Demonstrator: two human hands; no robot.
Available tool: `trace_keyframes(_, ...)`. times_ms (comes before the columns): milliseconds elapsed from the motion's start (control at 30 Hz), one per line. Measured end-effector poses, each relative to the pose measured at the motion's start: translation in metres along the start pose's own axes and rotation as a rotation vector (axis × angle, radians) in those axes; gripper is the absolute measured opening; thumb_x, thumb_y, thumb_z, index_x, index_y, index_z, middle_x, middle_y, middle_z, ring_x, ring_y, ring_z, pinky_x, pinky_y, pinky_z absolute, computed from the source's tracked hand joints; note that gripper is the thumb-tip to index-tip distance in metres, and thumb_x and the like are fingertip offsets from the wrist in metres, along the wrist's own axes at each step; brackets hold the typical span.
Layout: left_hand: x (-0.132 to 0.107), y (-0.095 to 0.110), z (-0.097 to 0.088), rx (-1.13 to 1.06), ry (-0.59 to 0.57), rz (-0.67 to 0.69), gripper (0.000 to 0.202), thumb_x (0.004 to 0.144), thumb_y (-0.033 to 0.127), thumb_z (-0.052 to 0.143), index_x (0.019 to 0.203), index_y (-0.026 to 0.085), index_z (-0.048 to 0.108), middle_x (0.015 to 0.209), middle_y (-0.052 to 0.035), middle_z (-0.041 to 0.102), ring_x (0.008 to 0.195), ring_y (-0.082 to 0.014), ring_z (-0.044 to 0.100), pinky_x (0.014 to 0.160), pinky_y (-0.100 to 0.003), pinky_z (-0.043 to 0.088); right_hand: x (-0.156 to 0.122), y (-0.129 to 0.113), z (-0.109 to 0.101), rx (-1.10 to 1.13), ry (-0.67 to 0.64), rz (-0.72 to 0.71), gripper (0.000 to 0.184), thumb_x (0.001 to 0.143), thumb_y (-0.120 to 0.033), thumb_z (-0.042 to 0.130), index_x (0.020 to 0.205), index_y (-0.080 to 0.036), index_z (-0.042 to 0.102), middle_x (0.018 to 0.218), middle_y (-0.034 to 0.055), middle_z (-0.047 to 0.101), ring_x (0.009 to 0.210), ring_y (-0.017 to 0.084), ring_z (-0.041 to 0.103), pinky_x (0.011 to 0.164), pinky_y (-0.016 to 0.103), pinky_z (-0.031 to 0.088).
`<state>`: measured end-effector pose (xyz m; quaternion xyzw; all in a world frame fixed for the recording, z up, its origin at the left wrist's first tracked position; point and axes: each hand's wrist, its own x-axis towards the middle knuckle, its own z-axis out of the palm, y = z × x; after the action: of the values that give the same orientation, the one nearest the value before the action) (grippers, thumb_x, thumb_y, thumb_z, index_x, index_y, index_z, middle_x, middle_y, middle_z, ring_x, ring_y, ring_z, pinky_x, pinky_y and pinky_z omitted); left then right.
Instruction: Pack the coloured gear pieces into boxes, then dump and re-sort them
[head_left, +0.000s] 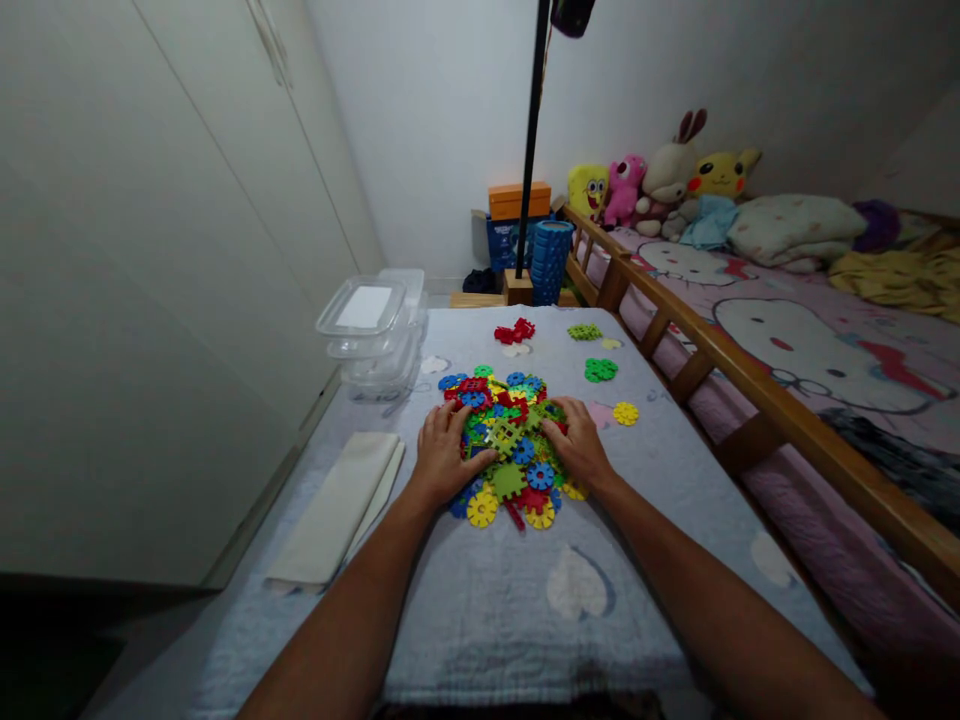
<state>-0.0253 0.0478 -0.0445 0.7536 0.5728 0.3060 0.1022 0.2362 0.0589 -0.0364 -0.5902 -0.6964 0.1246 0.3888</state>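
A heap of plastic building pieces [523, 452] in blue, yellow, green and red lies mid-table, made of notched discs and toothed squares. My left hand [444, 448] rests against the heap's left side, fingers spread and thumb over the pieces. On the right side my right hand [576, 438] touches the heap with its fingers apart. Beyond the heap are separate small groups: red pieces [515, 331], light green pieces [585, 332] and green discs [601, 370]. Yellow discs [625, 413] sit right of my right hand.
Clear plastic containers [375, 345] are stacked at the table's left edge. A folded cream cloth [341, 510] lies nearer on the left. A wooden bed rail [690, 345] runs along the right, and a black pole [531, 150] stands behind the table.
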Motion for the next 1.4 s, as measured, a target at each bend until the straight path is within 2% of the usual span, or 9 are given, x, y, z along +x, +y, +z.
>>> trace_keyframes(167, 0.008, -0.001, 0.001, -0.079, 0.082, -0.009, 0.060, 0.085, 0.051, 0.068, 0.136, 0.022, 0.056, 0.149, -0.0153, 0.045, 0.142, -0.0343, 0.041, 0.120, -0.056, 0.033, 0.004, 0.006, -0.005, 0.031, 0.014, -0.005, 0.030, 0.080, -0.025, 0.055, 0.106, -0.019, 0.068, 0.111, 0.0127, 0.069, 0.110, 0.027, 0.063, 0.102, 0.043, 0.048)
trace_keyframes(333, 0.016, 0.001, -0.003, -0.202, 0.173, -0.048, 0.049, 0.089, 0.046, 0.062, 0.131, 0.020, 0.058, 0.149, -0.0151, 0.041, 0.144, -0.0316, 0.041, 0.123, -0.051, 0.033, 0.010, 0.002, -0.010, -0.078, -0.048, -0.018, 0.013, 0.083, -0.027, 0.057, 0.087, -0.021, 0.068, 0.106, 0.0106, 0.073, 0.105, 0.027, 0.065, 0.102, 0.047, 0.043)
trace_keyframes(500, 0.019, 0.001, -0.007, -0.261, 0.221, -0.099, 0.039, 0.094, 0.044, 0.055, 0.125, 0.021, 0.062, 0.144, -0.0131, 0.044, 0.141, -0.0293, 0.044, 0.123, -0.049, 0.033, 0.028, 0.009, -0.017, 0.011, -0.030, -0.026, 0.015, 0.085, -0.029, 0.051, 0.080, -0.022, 0.063, 0.097, 0.0086, 0.071, 0.099, 0.024, 0.063, 0.097, 0.040, 0.045)
trace_keyframes(633, 0.020, -0.004, -0.008, -0.235, 0.263, -0.168, 0.035, 0.095, 0.045, 0.054, 0.118, 0.022, 0.065, 0.140, -0.0121, 0.049, 0.140, -0.0298, 0.045, 0.122, -0.050, 0.033, 0.053, 0.025, -0.028, 0.115, -0.036, 0.058, 0.021, 0.082, -0.038, 0.053, 0.079, -0.021, 0.065, 0.089, 0.0062, 0.065, 0.087, 0.021, 0.061, 0.083, 0.034, 0.049)
trace_keyframes(733, 0.022, -0.007, -0.009, -0.211, 0.261, -0.202, 0.036, 0.095, 0.046, 0.052, 0.117, 0.021, 0.065, 0.137, -0.0130, 0.052, 0.137, -0.0301, 0.047, 0.121, -0.051, 0.033, 0.076, 0.039, -0.040, 0.100, 0.000, 0.131, 0.025, 0.080, -0.042, 0.058, 0.083, -0.019, 0.069, 0.090, 0.0051, 0.065, 0.078, 0.019, 0.057, 0.077, 0.032, 0.048)
trace_keyframes(867, 0.024, -0.009, -0.007, -0.200, 0.228, -0.194, 0.035, 0.095, 0.046, 0.050, 0.115, 0.022, 0.065, 0.131, -0.0112, 0.058, 0.132, -0.0288, 0.052, 0.119, -0.051, 0.036, 0.112, 0.063, -0.055, -0.009, 0.011, 0.166, 0.022, 0.079, -0.037, 0.060, 0.081, -0.018, 0.070, 0.081, 0.0042, 0.066, 0.077, 0.019, 0.057, 0.073, 0.029, 0.045)
trace_keyframes(967, 0.024, -0.011, -0.005, -0.200, 0.218, -0.181, 0.034, 0.095, 0.046, 0.051, 0.114, 0.022, 0.065, 0.127, -0.0105, 0.062, 0.128, -0.0286, 0.054, 0.116, -0.051, 0.039, 0.140, 0.085, -0.061, -0.101, 0.014, 0.289, 0.019, 0.079, -0.032, 0.060, 0.084, -0.017, 0.071, 0.071, 0.0021, 0.065, 0.070, 0.017, 0.058, 0.065, 0.026, 0.042)
trace_keyframes(1167, 0.024, -0.010, -0.006, -0.223, 0.205, -0.171, 0.033, 0.093, 0.044, 0.052, 0.116, 0.022, 0.064, 0.122, -0.0092, 0.066, 0.120, -0.0280, 0.058, 0.110, -0.049, 0.044, 0.182, 0.120, -0.060, -0.225, 0.106, 0.439, 0.013, 0.075, -0.021, 0.063, 0.083, -0.015, 0.073, 0.081, 0.0071, 0.072, 0.076, 0.019, 0.063, 0.070, 0.028, 0.043)
trace_keyframes(1400, 0.024, -0.009, -0.008, -0.222, 0.197, -0.188, 0.031, 0.091, 0.042, 0.054, 0.113, 0.022, 0.064, 0.120, -0.0093, 0.067, 0.117, -0.0284, 0.060, 0.106, -0.049, 0.046, 0.204, 0.143, -0.059, -0.257, 0.169, 0.549, 0.010, 0.070, -0.017, 0.064, 0.076, -0.018, 0.072, 0.076, 0.0081, 0.072, 0.079, 0.025, 0.067, 0.072, 0.031, 0.048)
